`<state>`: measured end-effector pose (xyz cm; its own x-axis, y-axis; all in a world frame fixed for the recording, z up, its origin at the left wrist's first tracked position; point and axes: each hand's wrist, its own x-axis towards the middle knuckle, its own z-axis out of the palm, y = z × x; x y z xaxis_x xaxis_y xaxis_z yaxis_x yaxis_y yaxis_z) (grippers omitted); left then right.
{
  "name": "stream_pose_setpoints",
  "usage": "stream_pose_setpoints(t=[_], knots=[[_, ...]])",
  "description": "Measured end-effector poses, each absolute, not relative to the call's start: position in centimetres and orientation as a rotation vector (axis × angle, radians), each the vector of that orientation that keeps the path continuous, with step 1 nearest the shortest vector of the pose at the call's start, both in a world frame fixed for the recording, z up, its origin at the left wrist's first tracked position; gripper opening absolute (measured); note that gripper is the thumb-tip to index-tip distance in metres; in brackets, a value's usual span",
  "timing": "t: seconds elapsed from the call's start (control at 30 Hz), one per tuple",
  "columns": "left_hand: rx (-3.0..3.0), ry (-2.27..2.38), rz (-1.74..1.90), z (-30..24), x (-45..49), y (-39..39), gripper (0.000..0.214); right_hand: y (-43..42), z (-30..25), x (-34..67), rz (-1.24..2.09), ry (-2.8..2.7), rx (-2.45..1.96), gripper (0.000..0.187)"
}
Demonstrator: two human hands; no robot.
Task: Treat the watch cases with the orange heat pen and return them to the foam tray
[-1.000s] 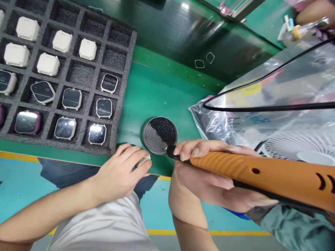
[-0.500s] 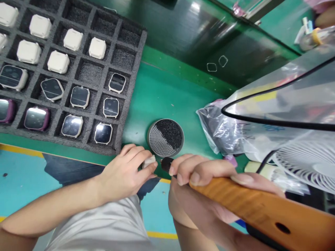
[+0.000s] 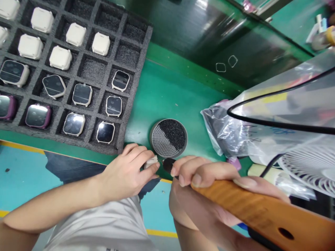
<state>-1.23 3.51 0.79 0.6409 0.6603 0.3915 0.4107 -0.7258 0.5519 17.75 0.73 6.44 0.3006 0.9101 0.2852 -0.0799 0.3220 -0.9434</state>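
My left hand (image 3: 128,170) is closed on a small white watch case (image 3: 151,161) at the near edge of the green bench. My right hand (image 3: 206,177) is wrapped round an orange electric screwdriver (image 3: 259,212), whose black tip (image 3: 167,164) sits right beside the white case. Just beyond both hands lies a round screw dish (image 3: 169,138) with black screws heaped in its far right part.
A dark foam tray (image 3: 131,55) at the left holds several white cases and watch bodies with screens, two of them purple. A clear plastic bag (image 3: 235,129), a black cable (image 3: 274,122) and a white fan (image 3: 311,167) lie at the right.
The screwdriver tip has come back from the screw dish toward the white case in my left hand. The view has shifted a little, so everything sits further right.
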Motion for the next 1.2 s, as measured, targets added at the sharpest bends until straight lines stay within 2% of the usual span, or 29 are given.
stream_pose_setpoints(t=[0.1, 0.47, 0.87, 1.07, 1.2], knots=[[2.448, 0.847, 0.824, 0.8, -1.2, 3.5, 0.019, 1.2, 6.5, 17.8, 0.782, -1.059, -0.957, 0.071], [2.439, 0.851, 0.833, 0.8, -1.1, 3.6, 0.019, 1.2, 6.4, 17.5, 0.791, -1.078, -0.959, 0.067], [2.427, 0.866, 0.832, 0.8, -1.0, 3.4, 0.017, 1.8, 6.0, 16.5, 0.783, -1.102, -0.865, 0.075], [2.467, 0.877, 0.839, 0.8, -1.1, 3.5, 0.018, 2.1, 6.6, 17.3, 0.916, -1.010, -0.910, 0.068], [2.488, 0.858, 0.791, 0.9, -1.5, 3.3, 0.026, 2.5, 6.7, 19.6, 0.766, -0.975, -0.960, 0.057]])
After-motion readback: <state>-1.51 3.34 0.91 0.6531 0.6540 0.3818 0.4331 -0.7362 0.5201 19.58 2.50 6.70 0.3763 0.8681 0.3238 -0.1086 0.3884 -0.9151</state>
